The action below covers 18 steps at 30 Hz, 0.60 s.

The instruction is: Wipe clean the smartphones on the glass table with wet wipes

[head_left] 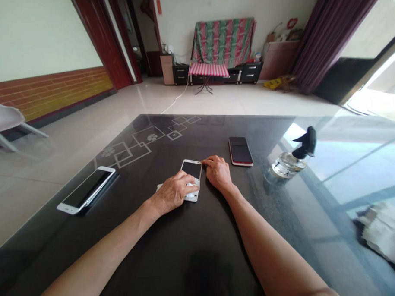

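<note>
A white phone [191, 169] lies face up on the black table [175, 261], between my two hands. My left hand [175, 193] is closed on a white cloth or tissue [193, 192], pressed on the lower part of the phone's screen; a bit of white also shows beside the hand's far left edge. My right hand [218, 171] rests on the table at the phone's upper right corner, its fingers bent together and touching the phone's edge.
At the left lies another white phone [87, 190], slightly raised. A dark phone with a red edge [241, 151] lies right of my right hand. Farther right stand a clear spray bottle [287, 165] with a black head and a crumpled pale cloth [386, 234].
</note>
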Motion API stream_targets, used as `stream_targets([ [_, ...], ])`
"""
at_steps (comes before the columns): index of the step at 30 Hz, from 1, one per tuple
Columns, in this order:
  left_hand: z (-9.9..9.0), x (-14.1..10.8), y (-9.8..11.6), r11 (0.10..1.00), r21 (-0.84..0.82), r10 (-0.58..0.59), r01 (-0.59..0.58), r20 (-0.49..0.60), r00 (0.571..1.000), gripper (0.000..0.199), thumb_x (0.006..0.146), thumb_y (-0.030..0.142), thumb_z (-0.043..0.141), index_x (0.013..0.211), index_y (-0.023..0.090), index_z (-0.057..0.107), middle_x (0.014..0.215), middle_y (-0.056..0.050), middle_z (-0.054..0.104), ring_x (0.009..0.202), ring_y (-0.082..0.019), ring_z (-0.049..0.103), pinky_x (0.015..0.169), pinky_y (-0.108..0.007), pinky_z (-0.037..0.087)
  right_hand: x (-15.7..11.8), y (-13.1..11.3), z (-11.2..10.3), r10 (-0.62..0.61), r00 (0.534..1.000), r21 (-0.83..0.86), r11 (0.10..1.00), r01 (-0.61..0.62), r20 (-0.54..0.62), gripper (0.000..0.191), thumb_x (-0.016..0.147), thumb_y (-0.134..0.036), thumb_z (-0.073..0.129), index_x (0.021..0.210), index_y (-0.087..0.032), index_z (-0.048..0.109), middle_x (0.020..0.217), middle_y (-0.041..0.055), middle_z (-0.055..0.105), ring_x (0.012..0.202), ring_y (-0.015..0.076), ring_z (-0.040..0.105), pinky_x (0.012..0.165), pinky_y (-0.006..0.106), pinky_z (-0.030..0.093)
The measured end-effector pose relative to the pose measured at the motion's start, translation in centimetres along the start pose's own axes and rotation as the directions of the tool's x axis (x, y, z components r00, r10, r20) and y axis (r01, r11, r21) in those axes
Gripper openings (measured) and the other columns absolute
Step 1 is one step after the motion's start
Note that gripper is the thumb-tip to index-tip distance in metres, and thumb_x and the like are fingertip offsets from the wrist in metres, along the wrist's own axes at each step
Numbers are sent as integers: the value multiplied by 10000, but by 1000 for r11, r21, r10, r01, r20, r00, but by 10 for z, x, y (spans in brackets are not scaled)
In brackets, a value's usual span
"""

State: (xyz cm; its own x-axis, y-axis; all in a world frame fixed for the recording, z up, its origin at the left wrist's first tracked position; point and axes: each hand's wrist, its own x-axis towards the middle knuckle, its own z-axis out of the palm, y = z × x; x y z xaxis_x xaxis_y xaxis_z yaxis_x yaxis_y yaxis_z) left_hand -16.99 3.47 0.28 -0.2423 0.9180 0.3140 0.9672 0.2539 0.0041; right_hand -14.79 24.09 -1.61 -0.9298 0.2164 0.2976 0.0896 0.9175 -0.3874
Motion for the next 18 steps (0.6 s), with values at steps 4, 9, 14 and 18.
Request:
stream_targets([
  [4, -1, 1, -3, 997, -68, 20, -20, 1, 1000, 379, 931, 64, 395, 1031, 230, 720, 1070, -53, 646, 954, -176, 502, 839, -275, 492, 0, 0, 0, 1, 1000, 2, 1000, -1, 8, 404, 860, -162, 441, 1119, -309, 714, 1178, 19, 642, 1038, 224, 527, 874, 339, 417],
  [9, -11, -11, -1, 985, -173, 25, -14, 60, 998, 416, 911, 33, 397, 1014, 261, 729, 1090, -32, 641, 977, -167, 497, 868, -267, 476, 1, 0, 0, 6, 1000, -2, 1000, -6, 11, 412, 860, -160, 443, 1134, -316, 709, 1186, 29, 635, 1047, 225, 520, 873, 338, 416],
  [14, -15, -14, 0, 983, -186, 18, -2, 84, 996, 421, 911, 31, 400, 1027, 275, 724, 1093, -25, 641, 980, -167, 493, 858, -260, 467, 1, 0, 0, 9, 1000, -13, 1000, -8, 19, 420, 858, -149, 431, 1129, -306, 711, 1185, 33, 636, 1037, 224, 524, 874, 337, 416],
  [18, -8, -11, -3, 986, -165, 41, -33, 44, 998, 416, 914, 34, 400, 1057, 269, 712, 1134, -31, 632, 1006, -173, 486, 865, -263, 466, 0, -1, -1, 6, 1000, -23, 1000, -5, 18, 418, 857, -150, 431, 1131, -301, 708, 1189, 30, 636, 1032, 223, 528, 863, 334, 419],
])
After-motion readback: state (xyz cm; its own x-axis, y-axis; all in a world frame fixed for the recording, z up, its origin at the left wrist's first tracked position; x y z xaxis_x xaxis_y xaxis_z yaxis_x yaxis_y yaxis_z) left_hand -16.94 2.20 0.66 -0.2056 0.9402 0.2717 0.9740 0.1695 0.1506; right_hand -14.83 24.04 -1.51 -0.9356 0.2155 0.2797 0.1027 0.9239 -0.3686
